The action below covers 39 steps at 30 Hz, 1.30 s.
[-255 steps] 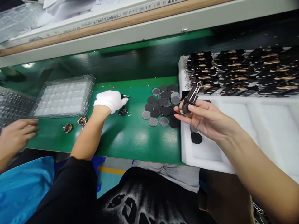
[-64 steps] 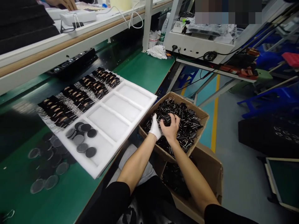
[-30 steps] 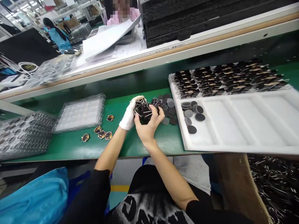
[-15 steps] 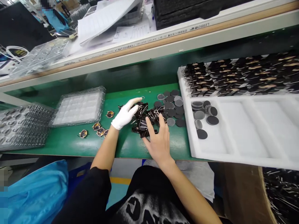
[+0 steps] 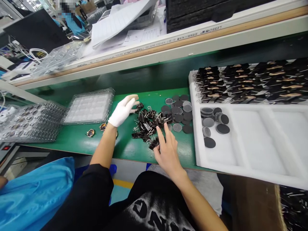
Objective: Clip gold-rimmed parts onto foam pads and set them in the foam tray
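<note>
A loose heap of black binder clips lies on the green bench. My left hand, in a white glove, rests flat and open at the heap's left edge. My bare right hand lies open at the heap's near side, fingertips touching the nearest clips. Neither hand holds anything. Dark round discs lie just right of the heap.
A white foam tray on the right holds several discs and rows of clipped parts. Clear plastic blister trays stand at the left, with small gold-rimmed pieces before them. A blue bag sits at lower left; a raised shelf runs behind.
Both hands carried a handful of binder clips from the carton to the bench, dropped them, and have spread apart, flattening the heap.
</note>
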Available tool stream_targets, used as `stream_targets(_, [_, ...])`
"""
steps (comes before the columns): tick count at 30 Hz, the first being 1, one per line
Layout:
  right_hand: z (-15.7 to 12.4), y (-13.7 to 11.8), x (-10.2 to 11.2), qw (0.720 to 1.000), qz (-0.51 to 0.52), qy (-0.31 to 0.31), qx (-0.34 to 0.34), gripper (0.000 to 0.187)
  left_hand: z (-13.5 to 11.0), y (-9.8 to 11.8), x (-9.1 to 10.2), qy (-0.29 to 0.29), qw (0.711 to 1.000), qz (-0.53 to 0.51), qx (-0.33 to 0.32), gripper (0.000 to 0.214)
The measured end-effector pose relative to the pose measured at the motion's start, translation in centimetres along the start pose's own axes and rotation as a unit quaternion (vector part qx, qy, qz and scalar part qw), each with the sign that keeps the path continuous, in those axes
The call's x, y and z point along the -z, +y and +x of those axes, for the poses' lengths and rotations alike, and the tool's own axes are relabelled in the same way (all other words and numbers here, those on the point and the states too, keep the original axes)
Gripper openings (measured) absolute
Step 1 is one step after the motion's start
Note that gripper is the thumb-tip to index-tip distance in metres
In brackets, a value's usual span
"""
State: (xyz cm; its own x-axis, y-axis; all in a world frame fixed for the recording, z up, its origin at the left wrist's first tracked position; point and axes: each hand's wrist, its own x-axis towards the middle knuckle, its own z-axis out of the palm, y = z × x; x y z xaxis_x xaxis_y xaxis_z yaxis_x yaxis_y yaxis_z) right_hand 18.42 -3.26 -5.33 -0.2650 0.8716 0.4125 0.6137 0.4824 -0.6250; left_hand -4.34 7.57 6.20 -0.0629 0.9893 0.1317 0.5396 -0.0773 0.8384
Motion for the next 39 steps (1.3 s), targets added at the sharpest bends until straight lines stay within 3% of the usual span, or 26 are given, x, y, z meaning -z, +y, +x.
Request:
stream_targets(2, [-0.1, 0.3, 0.1, 1.0, 0.007, -0.007, 0.01, 0.092, 1.1, -0.7, 1.2, -0.005, 0.999, 0.044, 0.007, 0.048])
stream_targets(6, [-0.6, 0.8, 0.7, 1.0, 0.007, 0.016, 0.022, 0.079, 3.3, -3.0, 2.5, 0.108, 0.971, 0.215, -0.015, 0.057])
stream_targets(7, [-0.7, 1.0, 1.0, 0.999, -0.002, 0.022, 0.028, 0.074, 3.6, -3.6, 2.4, 0.098, 0.966, 0.238, -0.012, 0.06])
stream_targets(9, [-0.9, 1.2, 1.6, 0.998, -0.027, 0.025, 0.045, 0.061, 4.1, -4.6, 1.7, 0.015, 0.968, 0.25, 0.014, 0.068])
stream_targets(12, [-0.9, 1.5, 2.4, 0.994, -0.067, 0.012, 0.086, 0.045, 4.1, -5.1, 0.1, -0.082, 0.976, 0.197, 0.032, 0.079])
stream_targets(14, [-1.0, 1.7, 2.7, 0.99, -0.087, 0.005, 0.111, 0.042, 3.8, -4.7, 0.0, -0.067, 0.983, 0.17, 0.006, 0.078])
stream_targets(16, [-1.2, 1.9, 2.7, 0.987, -0.103, -0.003, 0.124, 0.041, 2.7, -3.7, 1.4, -0.022, 0.978, 0.206, -0.02, 0.07])
stream_targets(18, [-1.4, 2.2, 2.7, 0.986, -0.107, -0.006, 0.127, 0.036, 0.5, -2.5, 4.1, -0.014, 0.95, 0.311, -0.033, 0.06])
stream_targets(22, [-1.8, 2.7, 2.5, 0.989, -0.072, 0.001, 0.13, 0.027, -6.2, -1.0, 9.2, -0.179, 0.844, 0.506, 0.014, 0.059])
stream_targets(25, [-1.8, 2.8, 2.0, 0.992, -0.041, 0.008, 0.121, 0.029, -10.3, -1.7, 10.3, -0.175, 0.758, 0.628, 0.036, 0.077])
stream_targets(27, [-1.8, 2.7, 1.9, 0.993, -0.03, 0.019, 0.113, 0.031, -11.6, -2.9, 10.2, -0.168, 0.738, 0.653, 0.012, 0.069])
stream_targets(30, [-1.9, 2.5, 3.6, 0.992, -0.042, 0.033, 0.113, 0.032, -11.7, -4.8, 9.9, -0.179, 0.754, 0.631, -0.034, 0.051])
stream_targets(33, [-1.5, 2.7, 7.6, 0.988, -0.094, 0.022, 0.118, 0.03, -10.7, -5.6, 9.6, -0.178, 0.777, 0.6, -0.067, 0.046])
stream_targets(36, [0.4, 3.5, 11.4, 0.971, -0.211, 0.002, 0.116, 0.025, -9.0, -4.7, 9.0, -0.133, 0.825, 0.537, -0.118, 0.042])
stream_targets(39, [3.9, 5.0, 12.1, 0.941, -0.302, -0.051, 0.145, 0.019, -6.3, -2.0, 7.3, -0.096, 0.884, 0.418, -0.186, 0.033])
